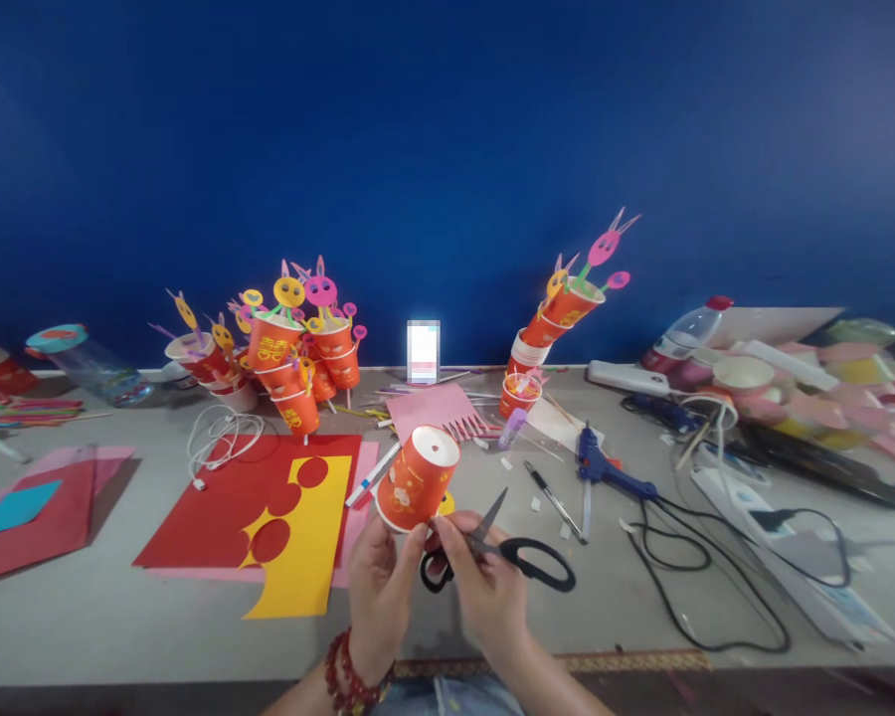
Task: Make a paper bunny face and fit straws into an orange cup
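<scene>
The red paper cup point(418, 477) is upside down, tilted, lifted above the grey table point(119, 617) right in front of you. Your left hand point(377, 587) has it gripped at the rim, fingers wrapped round, red bead bracelet point(347, 676) at the wrist. Your right hand point(488, 592) reaches its fingertips to the rim beside a yellow bit point(446, 502); pinching or only touching, I cannot tell. Black-handled scissors point(526, 555) sit under that hand, blades apart. To the left lie a yellow sheet point(305, 557) on a red sheet point(216, 507); to the right, a blue glue gun point(604, 472).
</scene>
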`<state>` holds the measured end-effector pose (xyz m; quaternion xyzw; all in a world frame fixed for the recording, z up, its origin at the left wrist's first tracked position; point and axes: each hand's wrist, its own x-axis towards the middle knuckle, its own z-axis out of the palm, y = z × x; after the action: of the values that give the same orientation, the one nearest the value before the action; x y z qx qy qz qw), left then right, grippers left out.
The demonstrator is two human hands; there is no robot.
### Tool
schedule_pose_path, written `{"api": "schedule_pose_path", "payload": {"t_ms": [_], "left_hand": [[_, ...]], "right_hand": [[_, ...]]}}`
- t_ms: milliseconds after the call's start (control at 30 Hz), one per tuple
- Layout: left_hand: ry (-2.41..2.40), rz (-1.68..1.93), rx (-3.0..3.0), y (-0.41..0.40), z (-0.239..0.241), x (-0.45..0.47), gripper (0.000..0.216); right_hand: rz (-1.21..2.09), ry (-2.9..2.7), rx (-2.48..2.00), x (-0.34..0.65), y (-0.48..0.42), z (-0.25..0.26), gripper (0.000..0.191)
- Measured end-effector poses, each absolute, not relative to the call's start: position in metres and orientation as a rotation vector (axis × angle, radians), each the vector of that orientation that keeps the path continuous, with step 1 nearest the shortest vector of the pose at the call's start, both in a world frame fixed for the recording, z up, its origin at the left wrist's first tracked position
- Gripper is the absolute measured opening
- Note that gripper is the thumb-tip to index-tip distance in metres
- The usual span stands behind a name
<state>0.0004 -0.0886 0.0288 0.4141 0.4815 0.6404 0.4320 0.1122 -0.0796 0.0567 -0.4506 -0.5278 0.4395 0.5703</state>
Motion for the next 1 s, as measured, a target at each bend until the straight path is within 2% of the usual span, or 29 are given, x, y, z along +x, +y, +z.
{"api": "schedule_pose_path", "payload": {"t_ms": [167,300,367,533,767,867,1000], "left_hand": [[1.207,1.592,1.018,-0.091,0.028,0.001,0.022],[1.170,1.594,0.937,-0.090,0.030,0.001,0.023],[1.169,1.603,0.944,-0.089,0.032,0.001,0.024],[1.189,1.634,0.966,-0.087,0.035,0.001,0.026],[1.192,1.637,0.998,-0.088,0.039,0.000,0.028],[1.211,1.620,1.056,-0.086,0.038,-0.002,0.024],[1.274,1.632,1.220,-0.085,0.035,-0.005,0.023]], "right_hand": [[1.218,-1.063,-1.031,0.108,-0.078,0.059,0.029],[1.227,-1.101,-1.035,0.108,-0.076,0.058,0.032],[1.082,-1.236,-1.054,0.111,-0.076,0.058,0.029],[0.411,-1.731,-0.877,0.120,-0.074,0.060,0.016],[-0.007,-1.979,-0.814,0.128,-0.065,0.062,0.013],[0.162,-1.969,-0.803,0.130,-0.064,0.062,0.015],[0.807,-1.580,-0.987,0.125,-0.069,0.058,0.022]]}}
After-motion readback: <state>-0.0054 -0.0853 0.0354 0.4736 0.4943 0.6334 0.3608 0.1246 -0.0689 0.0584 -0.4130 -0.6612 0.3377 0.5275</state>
